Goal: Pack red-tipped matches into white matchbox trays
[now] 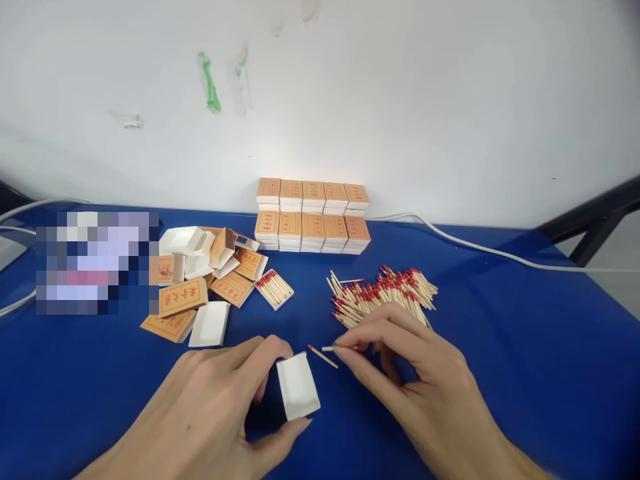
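Note:
My left hand (pixel 215 407) is closed round a small white matchbox tray (pixel 298 387), held between thumb and fingers just above the blue table (pixel 525 373). My right hand (pixel 400 373) pinches a match (pixel 330 348) at the near edge of a loose pile of red-tipped matches (pixel 383 297). Another single match (pixel 323 357) lies on the table between the tray and my right fingers.
A neat stack of orange matchboxes (pixel 313 215) stands against the white wall. To the left lie scattered orange sleeves and white trays (pixel 200 280), plus one tray filled with matches (pixel 275 289). A white cable (pixel 480 248) runs along the back right.

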`<action>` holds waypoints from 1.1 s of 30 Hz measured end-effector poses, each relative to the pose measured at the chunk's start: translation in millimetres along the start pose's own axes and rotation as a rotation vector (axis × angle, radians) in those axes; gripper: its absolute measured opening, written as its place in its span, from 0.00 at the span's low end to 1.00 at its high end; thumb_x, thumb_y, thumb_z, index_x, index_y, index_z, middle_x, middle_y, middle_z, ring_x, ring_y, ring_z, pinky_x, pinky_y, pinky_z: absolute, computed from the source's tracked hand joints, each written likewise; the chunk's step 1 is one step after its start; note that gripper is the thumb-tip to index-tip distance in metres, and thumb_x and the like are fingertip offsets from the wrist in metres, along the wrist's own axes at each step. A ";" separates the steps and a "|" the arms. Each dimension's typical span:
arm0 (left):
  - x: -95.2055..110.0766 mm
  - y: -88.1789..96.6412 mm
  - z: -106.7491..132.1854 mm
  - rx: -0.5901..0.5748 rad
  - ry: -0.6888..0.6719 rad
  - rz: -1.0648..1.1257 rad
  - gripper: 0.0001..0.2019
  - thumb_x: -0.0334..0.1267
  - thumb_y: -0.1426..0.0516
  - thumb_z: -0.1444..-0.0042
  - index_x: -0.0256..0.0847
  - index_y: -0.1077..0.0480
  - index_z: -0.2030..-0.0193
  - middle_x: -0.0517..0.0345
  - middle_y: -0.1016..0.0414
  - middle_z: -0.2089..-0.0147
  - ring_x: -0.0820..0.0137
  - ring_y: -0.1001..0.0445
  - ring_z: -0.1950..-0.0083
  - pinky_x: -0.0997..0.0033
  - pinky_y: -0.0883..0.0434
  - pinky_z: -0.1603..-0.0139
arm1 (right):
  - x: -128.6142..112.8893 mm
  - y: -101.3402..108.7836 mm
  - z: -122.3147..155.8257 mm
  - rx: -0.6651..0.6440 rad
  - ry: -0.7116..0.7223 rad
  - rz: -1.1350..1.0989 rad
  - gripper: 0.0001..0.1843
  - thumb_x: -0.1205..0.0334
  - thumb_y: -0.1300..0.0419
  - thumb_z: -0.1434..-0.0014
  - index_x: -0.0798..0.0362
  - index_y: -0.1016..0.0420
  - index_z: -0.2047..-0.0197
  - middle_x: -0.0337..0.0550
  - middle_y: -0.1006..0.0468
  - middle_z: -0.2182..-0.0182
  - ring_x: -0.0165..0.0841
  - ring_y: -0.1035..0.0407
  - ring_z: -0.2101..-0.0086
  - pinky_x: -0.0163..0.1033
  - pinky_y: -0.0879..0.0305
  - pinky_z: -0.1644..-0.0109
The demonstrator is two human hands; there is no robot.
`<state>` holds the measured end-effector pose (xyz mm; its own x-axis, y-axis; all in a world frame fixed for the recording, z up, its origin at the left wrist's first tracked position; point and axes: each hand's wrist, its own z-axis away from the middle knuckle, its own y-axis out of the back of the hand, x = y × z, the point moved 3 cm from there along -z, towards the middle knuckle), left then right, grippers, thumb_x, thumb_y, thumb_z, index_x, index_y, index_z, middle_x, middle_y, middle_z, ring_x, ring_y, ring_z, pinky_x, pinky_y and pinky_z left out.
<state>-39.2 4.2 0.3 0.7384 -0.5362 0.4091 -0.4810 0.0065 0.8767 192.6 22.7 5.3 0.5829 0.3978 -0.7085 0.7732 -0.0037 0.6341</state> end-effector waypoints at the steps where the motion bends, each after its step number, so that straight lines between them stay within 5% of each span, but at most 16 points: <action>1: -0.1 -0.3 -0.1 0.001 -0.001 -0.001 0.20 0.37 0.26 0.45 0.48 0.30 0.52 0.72 0.26 0.69 0.70 0.22 0.76 0.71 0.33 0.80 | -0.4 0.1 -0.4 -0.013 -0.008 -0.020 0.06 0.63 0.30 0.29 0.45 0.17 0.60 0.34 0.19 0.65 0.27 0.25 0.69 0.32 0.29 0.67; 6: 0.4 0.2 1.1 0.004 0.000 0.005 0.19 0.38 0.26 0.45 0.48 0.30 0.53 0.72 0.27 0.70 0.71 0.25 0.78 0.71 0.35 0.80 | 2.2 0.2 1.9 0.011 -0.050 -0.075 0.09 0.58 0.27 0.31 0.47 0.19 0.64 0.34 0.17 0.69 0.28 0.25 0.73 0.32 0.30 0.72; 11: -1.2 -0.9 4.0 -0.035 0.016 0.031 0.14 0.38 0.30 0.39 0.48 0.30 0.52 0.70 0.27 0.69 0.72 0.27 0.78 0.72 0.37 0.80 | 6.2 -1.0 5.9 0.042 -0.117 -0.165 0.10 0.60 0.30 0.30 0.48 0.21 0.65 0.39 0.10 0.59 0.29 0.19 0.72 0.32 0.23 0.70; 15: -2.4 -3.8 3.3 -0.041 0.023 0.045 0.13 0.39 0.32 0.38 0.48 0.30 0.51 0.70 0.27 0.69 0.73 0.29 0.79 0.72 0.38 0.81 | 7.7 -3.2 5.1 0.010 -0.140 -0.182 0.08 0.61 0.29 0.30 0.48 0.20 0.64 0.35 0.12 0.67 0.28 0.23 0.77 0.31 0.27 0.76; 24: -0.3 -2.9 2.8 -0.058 0.011 0.029 0.16 0.38 0.29 0.40 0.49 0.30 0.52 0.72 0.29 0.70 0.73 0.30 0.80 0.72 0.35 0.81 | 10.0 -17.3 -0.4 0.032 0.148 0.124 0.05 0.60 0.30 0.27 0.52 0.15 0.52 0.36 0.19 0.68 0.29 0.22 0.69 0.33 0.23 0.62; 33: -1.5 -4.3 2.7 -0.062 0.037 0.068 0.15 0.38 0.30 0.40 0.48 0.29 0.50 0.72 0.27 0.70 0.76 0.36 0.84 0.74 0.38 0.82 | 13.3 -4.6 6.4 0.156 0.162 0.384 0.04 0.67 0.35 0.25 0.49 0.19 0.53 0.42 0.16 0.58 0.34 0.20 0.60 0.40 0.24 0.58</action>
<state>-39.6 2.6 -4.7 0.7225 -0.5011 0.4763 -0.5014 0.0945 0.8600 198.3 22.1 -9.1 0.7981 0.4789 -0.3655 0.5441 -0.3123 0.7787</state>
